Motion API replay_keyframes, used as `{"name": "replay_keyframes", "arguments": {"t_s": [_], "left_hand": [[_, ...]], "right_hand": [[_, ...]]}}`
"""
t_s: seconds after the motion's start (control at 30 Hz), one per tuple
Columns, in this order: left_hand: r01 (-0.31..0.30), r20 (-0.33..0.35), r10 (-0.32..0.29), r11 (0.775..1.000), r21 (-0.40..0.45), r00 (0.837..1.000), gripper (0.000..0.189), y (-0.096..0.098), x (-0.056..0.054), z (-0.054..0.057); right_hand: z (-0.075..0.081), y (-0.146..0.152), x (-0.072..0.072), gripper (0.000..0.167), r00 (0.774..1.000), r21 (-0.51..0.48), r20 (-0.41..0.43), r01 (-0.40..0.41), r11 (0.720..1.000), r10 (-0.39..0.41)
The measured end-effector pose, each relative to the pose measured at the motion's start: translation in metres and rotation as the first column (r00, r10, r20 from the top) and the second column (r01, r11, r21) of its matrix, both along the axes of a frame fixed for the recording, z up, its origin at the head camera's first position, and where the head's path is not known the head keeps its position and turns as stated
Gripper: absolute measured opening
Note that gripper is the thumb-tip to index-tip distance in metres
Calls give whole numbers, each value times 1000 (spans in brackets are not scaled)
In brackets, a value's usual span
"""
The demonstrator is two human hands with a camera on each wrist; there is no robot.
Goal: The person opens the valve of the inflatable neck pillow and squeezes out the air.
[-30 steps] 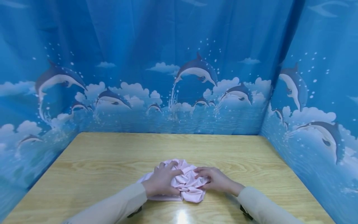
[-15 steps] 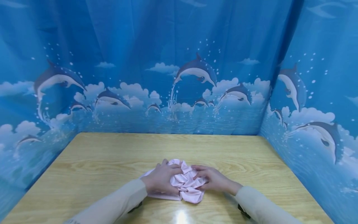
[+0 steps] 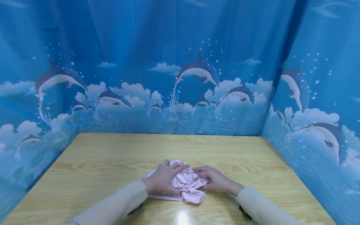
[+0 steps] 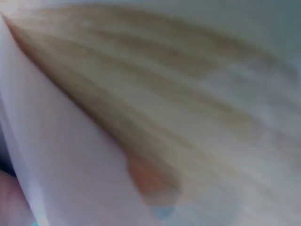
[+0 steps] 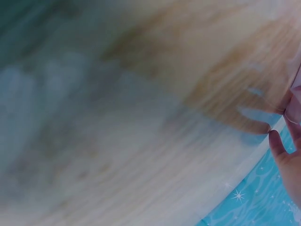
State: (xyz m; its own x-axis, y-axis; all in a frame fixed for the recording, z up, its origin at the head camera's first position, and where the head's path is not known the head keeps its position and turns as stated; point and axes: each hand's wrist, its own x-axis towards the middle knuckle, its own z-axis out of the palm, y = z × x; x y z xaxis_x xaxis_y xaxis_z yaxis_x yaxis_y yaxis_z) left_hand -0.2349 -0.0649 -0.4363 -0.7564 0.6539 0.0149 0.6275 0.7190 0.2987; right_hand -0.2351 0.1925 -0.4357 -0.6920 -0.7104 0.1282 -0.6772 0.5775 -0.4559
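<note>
A pale pink cloth [image 3: 187, 183] lies bunched in a heap on the table, with a flatter part reaching out under the left hand. From the left, my left hand [image 3: 161, 179] rests over the heap, fingers spread and fairly straight, thumb along the near side. My right hand [image 3: 216, 180] grips the heap's right edge with curled fingers. The left wrist view is blurred; pale fabric [image 4: 61, 141] fills its left part. In the right wrist view, the fingertips of the right hand [image 5: 290, 172] touch the tabletop beside a strip of the pink cloth [image 5: 295, 101].
The wood-grain table [image 3: 112, 156] stretches away on all sides of the cloth. A blue curtain [image 3: 135, 62] printed with dolphins hangs along its back and sides. Light glares off the tabletop near the front edge.
The left hand has shifted slightly over the heap, its index finger now reaching farther right. The right hand has drawn slightly left with the cloth's edge. The heap looks a little more compact.
</note>
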Motion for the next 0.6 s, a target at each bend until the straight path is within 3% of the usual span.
{"name": "replay_keyframes", "arguments": {"t_s": [0.27, 0.6], "left_hand": [[-9, -6, 8, 999, -40, 1000, 94, 4, -3, 3], [-16, -29, 16, 1000, 8, 999, 74, 6, -1, 2]], "right_hand": [[0, 0, 0, 24, 1000, -3, 12, 4, 1000, -4], [0, -1, 0, 20, 999, 1, 32, -7, 1000, 7]]}}
